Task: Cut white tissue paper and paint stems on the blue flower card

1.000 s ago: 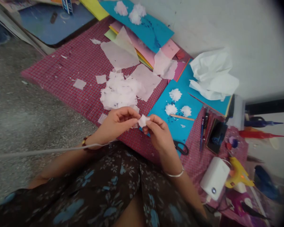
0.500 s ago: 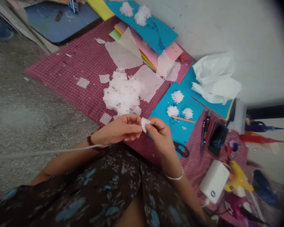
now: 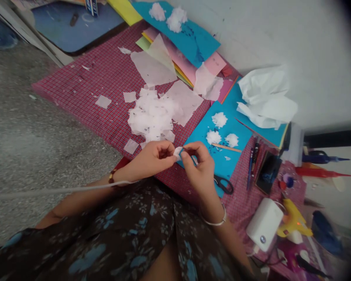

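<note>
A small piece of white tissue paper (image 3: 178,152) is pinched between my two hands, above the table's near edge. My left hand (image 3: 152,160) grips it between thumb and forefinger. On its other side my right hand (image 3: 199,164) has thumb and forefinger closed at the paper's edge. Beyond my hands lies a loose heap of white tissue squares (image 3: 152,117). To the right, several fluffy white paper tufts (image 3: 219,119) rest on a blue sheet (image 3: 232,121) beside a thin wooden stick (image 3: 226,148).
Black-handled scissors (image 3: 224,184) lie by my right wrist. Further right are pens (image 3: 253,162), a phone (image 3: 268,173), a white power bank (image 3: 265,225) and a yellow glue gun (image 3: 294,218). Crumpled white paper (image 3: 266,95) sits against the wall. A white cable (image 3: 61,190) crosses my left forearm.
The tissue piece looks smaller and more folded between my fingertips. My right fingers have bent and shifted slightly; my left fingers have curled in closer.
</note>
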### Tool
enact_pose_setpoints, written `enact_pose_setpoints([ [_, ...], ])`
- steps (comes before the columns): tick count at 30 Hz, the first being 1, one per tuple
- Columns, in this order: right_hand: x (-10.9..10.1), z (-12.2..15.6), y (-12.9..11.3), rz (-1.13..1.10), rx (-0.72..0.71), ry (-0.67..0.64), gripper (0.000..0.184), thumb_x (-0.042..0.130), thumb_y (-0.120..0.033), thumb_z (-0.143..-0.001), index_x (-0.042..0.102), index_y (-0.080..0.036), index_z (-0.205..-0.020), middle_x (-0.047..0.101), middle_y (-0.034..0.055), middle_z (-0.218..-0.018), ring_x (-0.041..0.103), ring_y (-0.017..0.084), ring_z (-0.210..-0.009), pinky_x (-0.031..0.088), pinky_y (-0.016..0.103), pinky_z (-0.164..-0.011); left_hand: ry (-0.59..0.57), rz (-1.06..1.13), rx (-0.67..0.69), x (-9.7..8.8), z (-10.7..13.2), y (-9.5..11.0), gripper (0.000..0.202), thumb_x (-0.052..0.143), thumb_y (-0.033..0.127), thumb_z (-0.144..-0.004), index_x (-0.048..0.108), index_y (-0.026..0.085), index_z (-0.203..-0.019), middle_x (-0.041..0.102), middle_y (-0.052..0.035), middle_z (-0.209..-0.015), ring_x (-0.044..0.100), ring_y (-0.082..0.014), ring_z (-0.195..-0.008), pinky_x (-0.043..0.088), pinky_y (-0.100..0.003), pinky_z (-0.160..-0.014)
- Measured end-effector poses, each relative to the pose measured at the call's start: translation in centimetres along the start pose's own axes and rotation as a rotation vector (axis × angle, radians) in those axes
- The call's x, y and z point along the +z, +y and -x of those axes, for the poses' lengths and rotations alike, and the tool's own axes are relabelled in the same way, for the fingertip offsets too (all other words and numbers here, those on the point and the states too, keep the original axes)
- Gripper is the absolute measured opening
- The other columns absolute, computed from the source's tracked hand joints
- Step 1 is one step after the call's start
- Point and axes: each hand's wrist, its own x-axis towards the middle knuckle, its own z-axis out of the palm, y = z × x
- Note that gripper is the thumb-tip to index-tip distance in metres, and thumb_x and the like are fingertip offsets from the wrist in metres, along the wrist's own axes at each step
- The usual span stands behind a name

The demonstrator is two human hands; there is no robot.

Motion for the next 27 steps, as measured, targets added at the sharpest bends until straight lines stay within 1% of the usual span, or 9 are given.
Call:
enact_pose_setpoints([
  [2,-0.2,0.1,0.0,-0.046,-0.003,0.025,0.006,0.06,-0.019,-0.09,0.059,-0.025,-0.092,0.061,-0.002,-0.085,0.058,0.015,-0.077,0.047,0.03,-0.072,0.045,-0.092,0.07,0.2,0.0,-0.2,0.014,0.059,0.023,-0.081,0.053,0.017,-0.069,0.046,0.006,-0.063,0.042,-0.0077,-0.059,0.033,-0.02,-0.055],
  [7,-0.2,0.1,-0.4,-0.003,-0.065,-0.07,0.009,0.065,-0.017,-0.087,0.06,-0.024,-0.088,0.061,-0.0013,-0.085,0.058,0.016,-0.08,0.047,0.032,-0.075,0.085,-0.278,0.162,0.7,0.2,-0.6,0.009,0.055,0.018,-0.079,0.055,0.017,-0.07,0.049,0.0063,-0.06,0.042,-0.0075,-0.056,0.031,-0.02,-0.052],
  [10,-0.1,-0.1,-0.2,0.041,-0.084,-0.081,0.011,0.063,-0.015,-0.088,0.06,-0.024,-0.084,0.062,-0.0012,-0.082,0.059,0.016,-0.081,0.047,0.033,-0.074,0.096,-0.292,0.177,0.7,0.1,-0.5,0.009,0.055,0.017,-0.077,0.054,0.017,-0.068,0.048,0.0065,-0.059,0.041,-0.0071,-0.056,0.031,-0.02,-0.053],
  [13,-0.1,-0.1,0.1,0.075,-0.105,-0.058,0.012,0.061,-0.015,-0.09,0.059,-0.024,-0.082,0.062,-0.0011,-0.08,0.059,0.017,-0.08,0.047,0.033,-0.073,-0.014,-0.082,0.054,0.5,0.0,-0.4,0.005,0.056,0.019,-0.077,0.061,0.016,-0.077,0.054,0.0054,-0.063,0.048,-0.0076,-0.057,0.038,-0.02,-0.055],
  [15,-0.2,-0.1,0.2,0.109,-0.137,-0.038,0.012,0.061,-0.015,-0.09,0.061,-0.024,-0.083,0.062,-0.0007,-0.08,0.059,0.017,-0.079,0.048,0.033,-0.072,-0.095,0.13,-0.065,0.2,-0.1,-0.4,0.012,0.059,0.025,-0.08,0.064,0.016,-0.084,0.059,0.0039,-0.065,0.054,-0.0093,-0.058,0.046,-0.021,-0.056],
  [18,-0.3,0.0,0.2,0.157,-0.186,-0.052,0.011,0.061,-0.016,-0.091,0.065,-0.024,-0.086,0.065,0.0013,-0.085,0.061,0.017,-0.081,0.049,0.034,-0.072,-0.098,0.317,-0.144,0.1,-0.3,-0.7,0.026,0.061,0.041,-0.084,0.065,0.015,-0.08,0.063,0.0011,-0.063,0.059,-0.0112,-0.056,0.051,-0.022,-0.053],
  [20,-0.4,0.0,0.1,0.202,-0.213,-0.075,0.011,0.061,-0.016,-0.092,0.067,-0.024,-0.087,0.067,0.0028,-0.089,0.063,0.018,-0.084,0.048,0.035,-0.074,-0.089,0.338,-0.162,0.1,-0.4,-1.0,0.036,0.06,0.049,-0.086,0.064,0.015,-0.073,0.063,-0.0003,-0.06,0.059,-0.0108,-0.052,0.05,-0.021,-0.05],
  [22,-0.4,0.1,0.0,0.274,-0.238,-0.096,0.012,0.06,-0.017,-0.092,0.068,-0.024,-0.087,0.069,0.0034,-0.091,0.064,0.019,-0.085,0.046,0.036,-0.076,-0.097,0.332,-0.182,0.1,-0.5,-1.2,0.039,0.061,0.051,-0.086,0.064,0.016,-0.07,0.063,-0.0003,-0.056,0.059,-0.0104,-0.049,0.049,-0.021,-0.049],
  [27,-0.4,0.1,-0.1,0.425,-0.273,-0.156,0.012,0.059,-0.019,-0.094,0.067,-0.025,-0.087,0.07,0.0035,-0.091,0.064,0.019,-0.085,0.042,0.038,-0.077,-0.115,0.272,-0.226,-0.2,-0.6,-1.2,0.025,0.061,0.036,-0.087,0.064,0.016,-0.071,0.064,0.0014,-0.055,0.06,-0.0092,-0.049,0.05,-0.019,-0.052],
])
